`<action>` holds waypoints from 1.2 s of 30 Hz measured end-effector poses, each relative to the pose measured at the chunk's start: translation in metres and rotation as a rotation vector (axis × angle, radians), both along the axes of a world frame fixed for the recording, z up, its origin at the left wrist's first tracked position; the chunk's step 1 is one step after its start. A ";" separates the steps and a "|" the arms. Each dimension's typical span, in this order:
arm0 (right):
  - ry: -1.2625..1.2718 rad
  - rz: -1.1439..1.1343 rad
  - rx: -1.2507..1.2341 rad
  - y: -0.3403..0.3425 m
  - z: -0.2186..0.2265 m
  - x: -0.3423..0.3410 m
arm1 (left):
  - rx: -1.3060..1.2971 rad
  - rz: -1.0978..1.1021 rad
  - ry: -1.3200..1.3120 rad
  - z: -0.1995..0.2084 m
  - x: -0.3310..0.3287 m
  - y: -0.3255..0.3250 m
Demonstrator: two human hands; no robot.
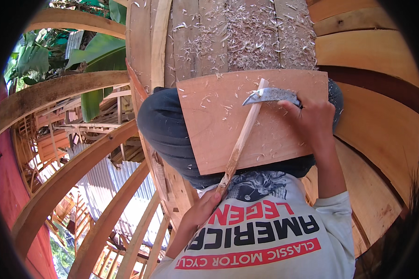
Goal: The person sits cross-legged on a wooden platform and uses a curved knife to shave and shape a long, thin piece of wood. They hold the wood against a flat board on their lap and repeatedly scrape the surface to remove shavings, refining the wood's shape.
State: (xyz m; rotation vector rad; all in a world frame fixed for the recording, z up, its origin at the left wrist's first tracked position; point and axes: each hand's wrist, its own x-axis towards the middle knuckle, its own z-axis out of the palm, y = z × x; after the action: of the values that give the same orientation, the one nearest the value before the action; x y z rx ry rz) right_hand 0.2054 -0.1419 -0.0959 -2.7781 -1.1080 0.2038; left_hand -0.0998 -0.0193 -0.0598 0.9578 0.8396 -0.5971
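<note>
Wooden stick [246, 131]: reads light and stiff, slim, probably dry and not slippery. Not fragile along its length, though the thin far end could split or chip under a hard push. Upper stretch looks pale and smooth; the lower stretch is darker and mottled, so likely rougher and better for grip. Best hold is that lower end, well away from the blade; the pale far part offers you no safe place for fingers.

Your left hand [208, 204] is wrapped around the stick's lower end, off the board's near edge, in front of your shirt [333, 253]; the very butt is hidden. From there the stick slants across the board [284, 137] on your lap, over the near edge and up to just short of the far edge, a bit right of its middle.

Your right hand [316, 116] is closed on the curved knife [279, 95], at the board's right edge toward the far right corner; its handle is hidden in your palm. The blade crosses the stick near the far end, its tip poking out on the left; can't tell how deep it bites. Wood shavings [246, 44] litter the planks [186, 63] beyond the far edge, a few curls on the board too.
</note>
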 end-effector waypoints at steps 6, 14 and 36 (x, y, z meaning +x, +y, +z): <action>-0.003 -0.028 -0.035 0.001 -0.002 0.000 | 0.002 0.004 -0.013 0.003 0.002 -0.002; 0.210 -0.482 0.080 -0.016 0.001 0.064 | -0.012 -0.026 -0.126 -0.017 -0.051 -0.004; 0.446 0.208 0.115 -0.003 0.012 -0.053 | -0.477 0.330 0.085 -0.050 -0.075 -0.003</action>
State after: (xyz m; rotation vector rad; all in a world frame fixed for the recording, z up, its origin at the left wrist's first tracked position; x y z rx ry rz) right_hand 0.1522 -0.1447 -0.0838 -2.3470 -1.2327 0.7166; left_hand -0.1745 -0.0222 -0.1099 0.3522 0.8572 -0.5200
